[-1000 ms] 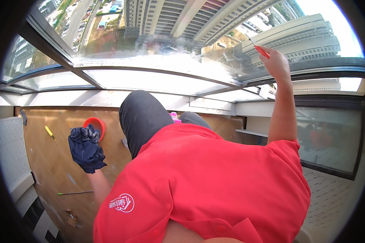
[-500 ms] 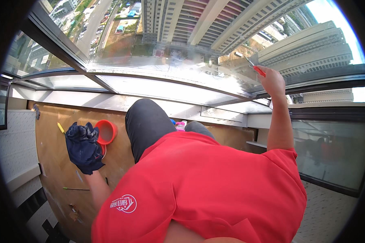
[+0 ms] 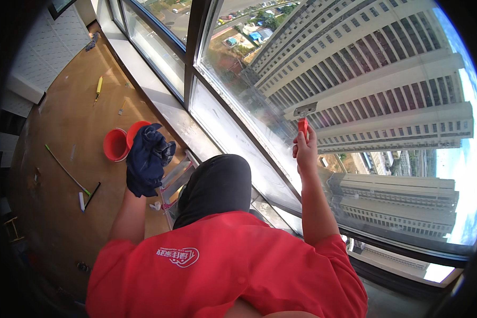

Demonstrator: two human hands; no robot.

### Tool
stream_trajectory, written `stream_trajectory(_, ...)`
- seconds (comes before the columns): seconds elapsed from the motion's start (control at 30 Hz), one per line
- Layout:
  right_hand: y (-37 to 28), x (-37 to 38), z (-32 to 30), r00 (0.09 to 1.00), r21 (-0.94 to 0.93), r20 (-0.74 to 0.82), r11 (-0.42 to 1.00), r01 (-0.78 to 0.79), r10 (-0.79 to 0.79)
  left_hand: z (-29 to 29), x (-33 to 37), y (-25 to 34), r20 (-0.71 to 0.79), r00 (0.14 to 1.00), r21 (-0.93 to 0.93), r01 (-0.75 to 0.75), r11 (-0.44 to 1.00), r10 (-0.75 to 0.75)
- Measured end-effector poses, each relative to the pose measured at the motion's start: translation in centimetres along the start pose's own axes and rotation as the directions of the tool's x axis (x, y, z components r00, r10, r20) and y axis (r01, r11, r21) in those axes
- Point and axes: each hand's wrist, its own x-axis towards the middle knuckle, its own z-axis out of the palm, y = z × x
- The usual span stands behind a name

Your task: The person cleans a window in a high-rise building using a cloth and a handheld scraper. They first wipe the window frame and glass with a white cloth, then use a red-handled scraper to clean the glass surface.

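Observation:
My right hand (image 3: 306,147) is closed around the red handle of a scraper (image 3: 303,125). The scraper's flat metal blade (image 3: 305,109) is up against the large window pane (image 3: 281,79), or very close to it. On the other side, a bunched dark blue cloth (image 3: 146,159) covers most of my left hand (image 3: 134,199), and its fingers are hidden in the folds. From this view the cloth overlaps one of two red buckets (image 3: 115,144) that stand below on the floor.
A stepladder (image 3: 176,183) stands beside my dark-trousered leg. On the brown floor (image 3: 63,127) lie a green-handled squeegee (image 3: 85,190), a yellow tool (image 3: 99,86) and a crumpled dark rag (image 3: 93,41). A window frame post (image 3: 195,47) rises from the pale sill (image 3: 161,100). Tall buildings show through the glass.
My view has turned toward the right-hand pane. The scraper now shows its blade broadside on the glass. My left hand still has the cloth, and more of the floor shows.

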Motion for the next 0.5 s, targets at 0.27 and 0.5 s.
stream_trajectory(0.27, -12.9, 14.4, 22.6, 0.977, -0.075, 0.186, 0.990, 0.122, -0.106, -7.2, -3.5, 3.6, -0.113, 0.993, -0.376, -0.065, 0.924, 0.024)
stream_trajectory(0.5, -13.8, 19.7, 33.2, 0.971, -0.214, 0.207, 0.963, 0.167, -0.122, -14.8, -5.0, 2.3, -0.053, 0.992, -0.504, -0.126, 0.855, 0.115)
